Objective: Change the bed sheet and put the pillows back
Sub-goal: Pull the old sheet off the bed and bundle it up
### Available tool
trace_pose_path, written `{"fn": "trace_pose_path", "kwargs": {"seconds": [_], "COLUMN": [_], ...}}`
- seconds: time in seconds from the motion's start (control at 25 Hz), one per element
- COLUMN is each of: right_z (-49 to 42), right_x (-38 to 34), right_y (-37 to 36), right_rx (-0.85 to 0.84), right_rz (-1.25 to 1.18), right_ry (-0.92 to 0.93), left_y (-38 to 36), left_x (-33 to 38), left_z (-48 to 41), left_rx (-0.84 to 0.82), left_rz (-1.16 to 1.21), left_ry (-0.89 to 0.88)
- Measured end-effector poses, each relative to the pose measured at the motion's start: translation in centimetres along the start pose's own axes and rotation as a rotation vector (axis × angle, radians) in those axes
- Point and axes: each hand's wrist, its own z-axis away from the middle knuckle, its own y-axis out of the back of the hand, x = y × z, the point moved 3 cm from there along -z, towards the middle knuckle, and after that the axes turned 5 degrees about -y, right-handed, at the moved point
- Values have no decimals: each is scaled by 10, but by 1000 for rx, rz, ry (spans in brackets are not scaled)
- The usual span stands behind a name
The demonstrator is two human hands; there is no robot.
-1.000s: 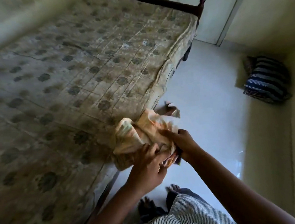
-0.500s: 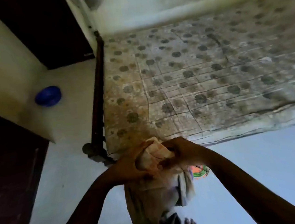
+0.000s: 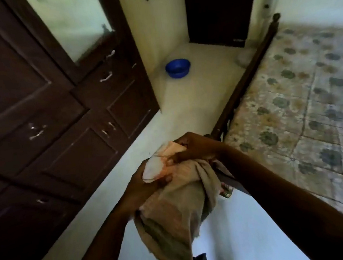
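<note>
Head view: we logged both hands low in the frame, toward 6 o'clock, closed on a bunched beige bed sheet (image 3: 179, 208). Left hand (image 3: 148, 183) gripped the bunch's upper end from the 9 o'clock side, fingers (image 3: 164, 179) curled round the cloth. Right hand (image 3: 197, 148) pinched the top fold from the 1 o'clock side, fingers clamped on the fabric. We saw the rest of the sheet hanging down between the forearms, clear of the pale floor (image 3: 185, 112). Bare patterned mattress (image 3: 299, 108) lay at 3 o'clock, its dark wooden bed frame (image 3: 251, 77) running alongside. We noted a blue bowl (image 3: 178, 68) on the floor at 12 o'clock and a dark wooden cupboard (image 3: 51, 119) at 9 o'clock.
</note>
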Motion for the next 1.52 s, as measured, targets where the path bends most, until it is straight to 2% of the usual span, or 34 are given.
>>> {"fn": "trace_pose_path", "kwargs": {"seconds": [0.12, 0.2, 0.36, 0.44, 0.56, 0.68, 0.76, 0.92, 1.04, 1.16, 1.28, 1.52], "right_z": [-95, -150, -211, -217, -226, -266, -297, -354, -399, -441, -499, -632], "right_x": [-33, -57, -84, -76, -52, -11, 17, 47, 65, 79, 100, 132], "right_y": [-17, -26, -33, -36, -44, -2, 49, 170, 275, 347, 423, 575], "right_rx": [24, 106, 351, 361, 270, 383, 455, 554, 626, 656, 685, 665], "right_rz": [-29, -146, -203, -267, -201, -227, -284, -392, -363, -309, -239, -180], "right_ry": [47, 49, -98, -150, -175, -272, -309, -240, -239, -205, -222, -204], "left_y": [57, 99, 165, 184, 186, 164, 143, 112, 83, 66, 58, 52], "left_x": [-13, -37, -50, -58, -53, -22, 0, 59, 116, 150, 179, 244], "left_z": [-22, -43, -91, -123, -182, -263, -326, -457, -562, -639, -723, -899], "left_rx": [231, 392, 632, 682, 623, 489, 373, 234, 132, 105, 149, 130], "left_rz": [79, 264, 394, 365, 370, 333, 363, 485, 529, 558, 596, 674], "left_ry": [126, 218, 206, 219, 216, 137, 88, 88, 93, 101, 90, 21]}}
